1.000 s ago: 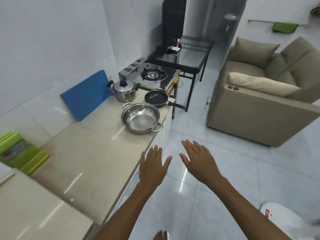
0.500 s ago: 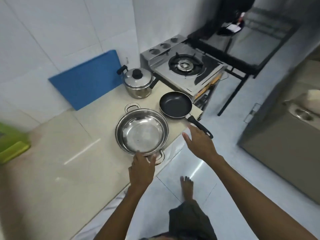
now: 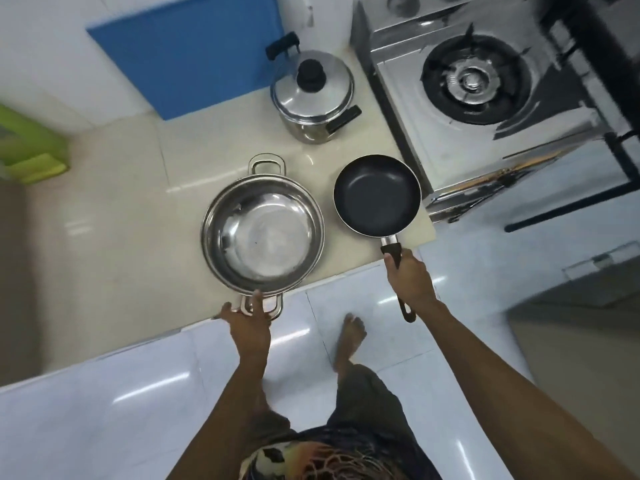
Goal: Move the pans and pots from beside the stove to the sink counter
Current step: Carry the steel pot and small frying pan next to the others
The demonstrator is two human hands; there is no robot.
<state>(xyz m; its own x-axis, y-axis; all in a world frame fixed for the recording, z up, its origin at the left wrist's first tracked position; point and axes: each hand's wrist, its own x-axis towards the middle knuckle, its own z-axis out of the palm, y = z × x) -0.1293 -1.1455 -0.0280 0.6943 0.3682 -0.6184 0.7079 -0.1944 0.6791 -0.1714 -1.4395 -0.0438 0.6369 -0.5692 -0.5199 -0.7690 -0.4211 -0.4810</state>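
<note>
A wide open steel pot (image 3: 263,233) with two loop handles sits at the counter's front edge. My left hand (image 3: 247,322) grips its near handle. To its right lies a small black frying pan (image 3: 376,195), whose black handle sticks out over the floor. My right hand (image 3: 408,278) is closed around that handle. Behind them, a lidded steel pot (image 3: 313,95) with black handles stands beside the gas stove (image 3: 474,84).
A blue cutting board (image 3: 194,53) leans on the tiled wall behind the beige counter (image 3: 121,220). Green items (image 3: 31,147) sit at the far left. The white tiled floor and my bare foot (image 3: 349,336) are below the counter edge.
I have stepped closer and the view now looks straight down. My left hand took the steel pot's near handle and my right hand closed on the frying pan's handle.
</note>
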